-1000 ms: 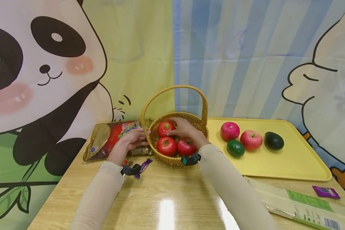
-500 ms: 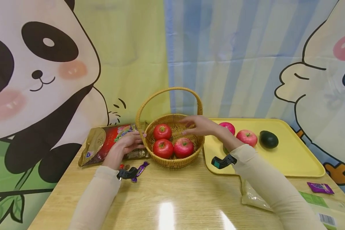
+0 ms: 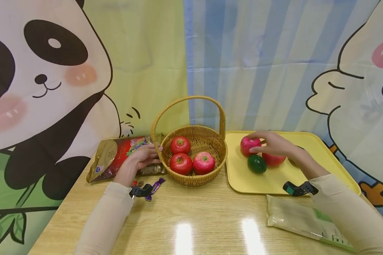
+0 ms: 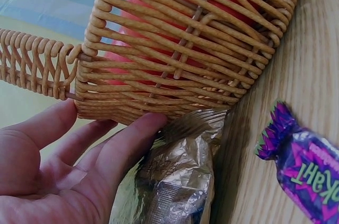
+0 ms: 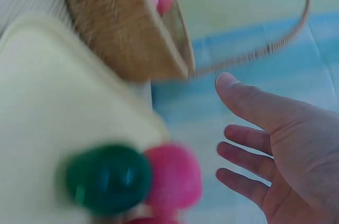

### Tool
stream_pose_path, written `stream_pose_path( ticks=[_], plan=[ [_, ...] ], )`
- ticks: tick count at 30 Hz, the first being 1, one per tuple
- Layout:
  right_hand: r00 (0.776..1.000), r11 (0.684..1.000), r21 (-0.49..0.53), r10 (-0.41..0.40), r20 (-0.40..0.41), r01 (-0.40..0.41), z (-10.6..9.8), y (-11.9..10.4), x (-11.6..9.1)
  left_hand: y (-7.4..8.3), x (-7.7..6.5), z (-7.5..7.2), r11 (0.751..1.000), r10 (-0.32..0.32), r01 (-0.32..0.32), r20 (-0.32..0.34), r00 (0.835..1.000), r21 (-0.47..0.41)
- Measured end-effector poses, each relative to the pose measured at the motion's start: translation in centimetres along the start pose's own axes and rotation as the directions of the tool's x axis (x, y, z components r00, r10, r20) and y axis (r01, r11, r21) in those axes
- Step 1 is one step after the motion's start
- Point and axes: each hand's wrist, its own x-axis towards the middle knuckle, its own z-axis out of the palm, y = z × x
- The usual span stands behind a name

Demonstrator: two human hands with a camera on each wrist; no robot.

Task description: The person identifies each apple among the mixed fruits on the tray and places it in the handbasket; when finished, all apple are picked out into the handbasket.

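Note:
A wicker basket (image 3: 194,180) with a tall handle holds three red apples (image 3: 181,164). My left hand (image 3: 145,156) touches its left side near the handle's base, fingers fairly straight; in the left wrist view the fingertips meet the weave. Over the yellow tray (image 3: 242,184), my right hand (image 3: 268,141) reaches to a pink-red apple (image 3: 248,146), thumb and fingers spread near it. The right wrist view shows that hand (image 5: 296,150) with nothing in its grasp. Close by lie a dark green oval fruit (image 3: 256,164) and another apple (image 3: 273,160), partly covered by the hand.
Behind the left hand lies a red and gold candy bag (image 3: 115,157). A purple wrapped candy (image 3: 154,188) is on the table (image 3: 191,212) before it. A flat plastic package (image 3: 293,214) lies at the right, under the right forearm. A printed curtain (image 3: 229,71) hangs behind.
My right hand has left the apples inside the basket and moved right, over the tray to the pink-red apple. The left hand stays at the basket's side.

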Motion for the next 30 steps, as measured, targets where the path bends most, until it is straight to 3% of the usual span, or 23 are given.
stream_pose_path(
  ticks=[5, 11, 19, 30],
  plan=[
    [0.997, 0.998, -0.034, 0.056, -0.053, -0.058, -0.5, 3.8, -3.0, 0.1, 0.0, 0.0, 1.0, -0.003, 0.003, 0.002, 1.0, 0.001],
    [0.988, 0.988, -0.014, 0.154, -0.03, -0.155, -0.1, 6.9, -4.9, 0.2, -0.2, 0.1, 1.0, -0.004, 0.004, 0.01, 1.0, -0.014],
    [0.984, 0.984, 0.035, 0.176, -0.033, -0.175, 1.2, 8.6, -5.9, 0.3, -0.4, 0.1, 1.0, 0.002, -0.001, 0.019, 1.0, -0.031],
    [0.976, 0.976, 0.031, 0.215, -0.025, -0.214, 2.0, 9.2, -6.0, 0.3, -0.3, 0.1, 0.999, -0.003, 0.004, 0.022, 1.0, -0.035]
  ],
)
